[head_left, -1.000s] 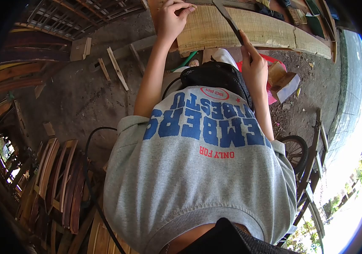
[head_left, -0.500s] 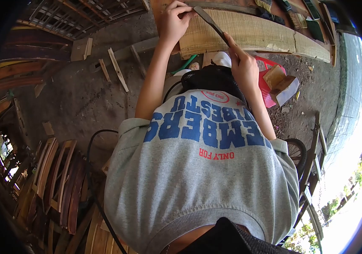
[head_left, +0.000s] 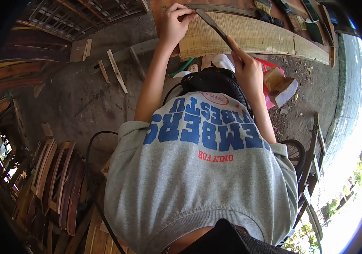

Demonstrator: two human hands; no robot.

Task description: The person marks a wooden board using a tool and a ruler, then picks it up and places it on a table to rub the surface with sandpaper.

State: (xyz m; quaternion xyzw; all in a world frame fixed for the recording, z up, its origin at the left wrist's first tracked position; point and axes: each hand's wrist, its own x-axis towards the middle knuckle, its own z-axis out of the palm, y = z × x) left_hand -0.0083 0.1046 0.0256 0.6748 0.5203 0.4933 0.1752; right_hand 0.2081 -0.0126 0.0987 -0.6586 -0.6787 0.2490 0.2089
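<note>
A long, flat, dark tool that looks like a file runs slantwise over a pale curved wooden board. My left hand is closed in a pinch at the file's far tip, over the board's left end. Around its near end my right hand is wrapped, with the index finger stretched along it; the handle is hidden in the palm. The board lies across a brown workbench and has a dark crack toward its right end.
Brushes and other tools lie along the bench's back right. Below the board are a red plastic bag and an open cardboard box. Wood strips lie on the floor at left. Curved wooden frames stand lower left.
My right hand has shifted slightly right and down, and the file has moved a little with it. The left hand stays nearly in place at the tip.
</note>
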